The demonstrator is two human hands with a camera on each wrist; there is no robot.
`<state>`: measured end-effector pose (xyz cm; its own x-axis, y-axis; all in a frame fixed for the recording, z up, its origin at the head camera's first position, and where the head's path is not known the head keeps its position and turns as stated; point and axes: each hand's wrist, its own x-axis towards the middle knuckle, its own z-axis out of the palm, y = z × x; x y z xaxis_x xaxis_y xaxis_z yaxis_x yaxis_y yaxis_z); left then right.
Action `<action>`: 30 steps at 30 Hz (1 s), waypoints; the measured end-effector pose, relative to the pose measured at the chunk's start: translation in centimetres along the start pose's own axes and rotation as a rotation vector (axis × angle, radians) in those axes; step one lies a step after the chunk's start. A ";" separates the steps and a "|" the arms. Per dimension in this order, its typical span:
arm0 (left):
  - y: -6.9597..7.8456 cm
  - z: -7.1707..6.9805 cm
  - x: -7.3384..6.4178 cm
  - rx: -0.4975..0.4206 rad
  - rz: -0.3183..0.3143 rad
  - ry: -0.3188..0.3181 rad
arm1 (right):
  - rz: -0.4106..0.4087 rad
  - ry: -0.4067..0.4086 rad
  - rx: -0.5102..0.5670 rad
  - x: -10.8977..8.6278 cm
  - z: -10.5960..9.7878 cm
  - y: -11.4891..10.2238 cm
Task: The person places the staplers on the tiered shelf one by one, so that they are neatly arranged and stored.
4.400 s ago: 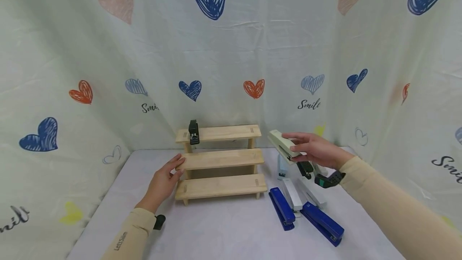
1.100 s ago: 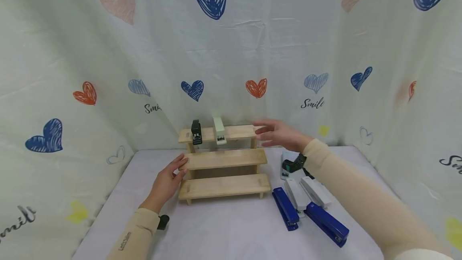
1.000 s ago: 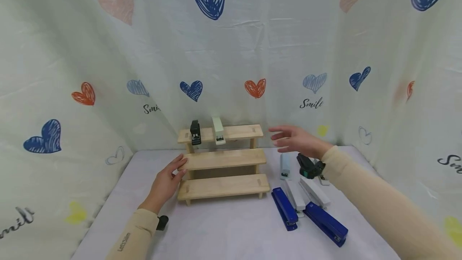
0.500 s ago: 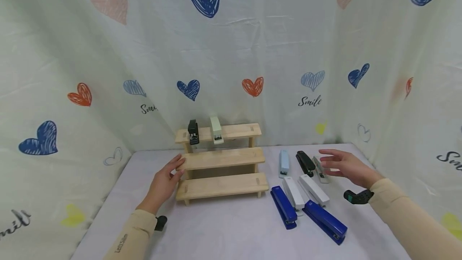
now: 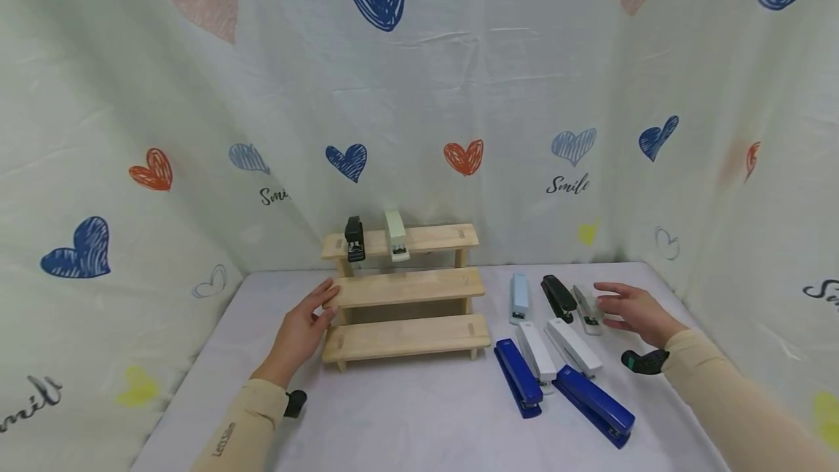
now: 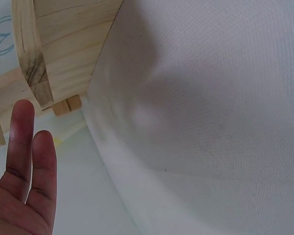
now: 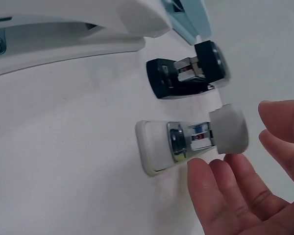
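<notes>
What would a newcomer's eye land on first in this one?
Probably the three-tier pale wooden shelf at centre, with a black stapler and a pale green stapler on its top tier, before a whitish curtain printed with coloured hearts. Next, two long dark-blue staplers, nearest the camera among those right of the shelf. Then the left hand touching the middle tier's left end and the right hand beside a pale grey stapler.

**Our right hand beside the pale grey stapler**

We rest our left hand on the left of the wooden rack, at its middle tier. Up top we see a black stapler and a pale green stapler. On our white table lie a light blue stapler, another black stapler, two white staplers and two dark blue staplers.
</notes>
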<state>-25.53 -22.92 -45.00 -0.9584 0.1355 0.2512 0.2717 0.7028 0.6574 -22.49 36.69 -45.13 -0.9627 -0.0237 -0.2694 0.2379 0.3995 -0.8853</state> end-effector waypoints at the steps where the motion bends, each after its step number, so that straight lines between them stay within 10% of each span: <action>1: 0.0 0.0 0.0 0.002 -0.001 0.002 | 0.017 -0.007 0.008 0.1 0.1 0.2; 30: 0.3 -0.1 -0.2 0.015 -0.014 -0.008 | 0.084 -0.019 0.281 0.9 0.8 1.3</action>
<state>-25.30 -22.80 -44.83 -0.9630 0.1311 0.2356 0.2564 0.7154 0.6500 -22.96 36.40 -46.82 -0.9363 -0.0196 -0.3506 0.3452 0.1316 -0.9293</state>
